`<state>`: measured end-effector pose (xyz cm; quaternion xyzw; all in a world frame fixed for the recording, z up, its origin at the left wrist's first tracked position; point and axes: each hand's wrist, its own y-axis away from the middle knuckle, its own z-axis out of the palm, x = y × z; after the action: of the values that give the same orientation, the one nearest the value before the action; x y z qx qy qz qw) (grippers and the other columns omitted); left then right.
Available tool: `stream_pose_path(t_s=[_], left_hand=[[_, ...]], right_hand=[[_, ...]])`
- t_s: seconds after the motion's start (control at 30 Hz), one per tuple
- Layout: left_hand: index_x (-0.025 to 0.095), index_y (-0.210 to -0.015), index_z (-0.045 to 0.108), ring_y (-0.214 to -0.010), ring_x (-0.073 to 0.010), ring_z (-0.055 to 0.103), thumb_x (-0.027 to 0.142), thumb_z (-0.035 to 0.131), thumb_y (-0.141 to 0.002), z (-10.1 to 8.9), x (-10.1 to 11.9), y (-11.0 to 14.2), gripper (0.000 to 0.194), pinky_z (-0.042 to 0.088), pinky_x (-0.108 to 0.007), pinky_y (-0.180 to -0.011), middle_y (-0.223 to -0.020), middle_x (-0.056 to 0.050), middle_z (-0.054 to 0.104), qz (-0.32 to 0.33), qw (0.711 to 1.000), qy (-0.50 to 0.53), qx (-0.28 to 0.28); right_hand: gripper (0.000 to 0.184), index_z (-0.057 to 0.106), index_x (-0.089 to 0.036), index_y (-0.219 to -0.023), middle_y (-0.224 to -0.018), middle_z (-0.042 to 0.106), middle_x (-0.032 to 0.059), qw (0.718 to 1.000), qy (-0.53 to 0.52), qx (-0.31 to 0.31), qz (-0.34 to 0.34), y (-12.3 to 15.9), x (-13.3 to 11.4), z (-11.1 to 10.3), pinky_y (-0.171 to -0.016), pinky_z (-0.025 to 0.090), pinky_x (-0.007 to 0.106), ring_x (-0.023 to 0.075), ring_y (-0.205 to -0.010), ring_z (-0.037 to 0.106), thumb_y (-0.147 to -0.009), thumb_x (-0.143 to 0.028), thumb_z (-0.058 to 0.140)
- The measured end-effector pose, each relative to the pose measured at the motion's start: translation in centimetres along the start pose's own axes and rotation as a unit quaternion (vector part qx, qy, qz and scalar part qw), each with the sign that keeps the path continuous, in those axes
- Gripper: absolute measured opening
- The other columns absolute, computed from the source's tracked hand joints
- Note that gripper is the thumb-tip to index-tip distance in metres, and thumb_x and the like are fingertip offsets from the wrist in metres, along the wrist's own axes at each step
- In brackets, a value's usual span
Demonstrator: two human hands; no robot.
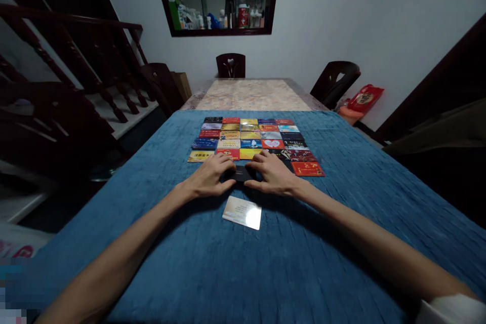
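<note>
A black card (241, 173) lies flat on the blue cloth, just below a grid of colourful cards. My left hand (213, 174) grips its left edge between thumb and fingers. At the opposite edge, my right hand (272, 173) pinches the same card. Beyond my hands the cards sit in several close rows, among them a white card with a pink heart (272, 144) and a gold card (200, 156). A red card (308, 169) rests right of my right hand in the nearest row. Closer to me, a shiny pale card (243, 212) lies alone, slightly turned.
The blue cloth (163, 243) covers the near part of the table, and a patterned surface (250, 92) shows at its far end. Dark wooden chairs (231, 66) stand around it. A red bag (366, 98) is at the right wall, a stair railing (76, 50) at the left.
</note>
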<state>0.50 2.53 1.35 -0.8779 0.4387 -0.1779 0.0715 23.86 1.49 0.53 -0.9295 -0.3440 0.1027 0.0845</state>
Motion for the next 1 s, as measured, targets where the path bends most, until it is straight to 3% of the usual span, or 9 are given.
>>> stream_pose_path(t_s=[0.13, 0.33, 0.53, 1.0], left_hand=[[0.016, -0.09, 0.065, -0.085, -0.0206, 0.061, 0.02, 0.051, -0.092, 0.5, -0.5, 0.1, 0.015, 0.048, -0.037, -0.082, -0.088, -0.007, 0.069, 0.015, 1.0, 0.009, 0.002], [0.015, -0.098, 0.068, -0.085, -0.0197, 0.064, 0.011, 0.048, -0.091, 1.1, -1.9, 0.1, 0.022, 0.05, -0.034, -0.078, -0.093, -0.009, 0.071, 0.002, 0.998, 0.02, 0.053], [0.016, -0.108, 0.07, -0.089, -0.0202, 0.067, 0.008, 0.05, -0.088, 1.5, -2.8, 0.2, 0.029, 0.053, -0.034, -0.082, -0.101, -0.009, 0.073, -0.027, 0.993, 0.044, 0.107], [0.017, -0.104, 0.072, -0.09, -0.0211, 0.069, 0.012, 0.053, -0.087, 1.6, -2.8, 0.1, 0.027, 0.054, -0.035, -0.083, -0.099, -0.008, 0.075, -0.065, 0.991, 0.064, 0.094]], right_hand=[[0.025, 0.074, -0.018, -0.104, -0.101, 0.071, 0.0106, 0.999, -0.036, -0.028, -0.015, -0.2, 0.4, 0.1, -0.086, 0.042, 0.038, 0.0249, -0.098, 0.057, -0.096, -0.032, 0.055], [0.017, 0.072, -0.017, -0.09, -0.093, 0.073, 0.0093, 0.998, -0.035, -0.044, 0.012, -0.4, 1.1, 0.6, -0.076, 0.042, 0.032, 0.0219, -0.089, 0.061, -0.088, -0.013, 0.055], [0.013, 0.066, -0.02, -0.075, -0.079, 0.069, 0.0059, 0.996, -0.072, -0.017, 0.049, -0.5, 1.6, 1.3, -0.068, 0.038, 0.029, 0.0198, -0.079, 0.059, -0.083, -0.014, 0.058], [0.009, 0.064, -0.018, -0.076, -0.082, 0.069, 0.0075, 0.994, -0.069, -0.014, 0.078, -0.5, 0.8, 1.4, -0.069, 0.038, 0.028, 0.0201, -0.081, 0.059, -0.084, -0.018, 0.063]])
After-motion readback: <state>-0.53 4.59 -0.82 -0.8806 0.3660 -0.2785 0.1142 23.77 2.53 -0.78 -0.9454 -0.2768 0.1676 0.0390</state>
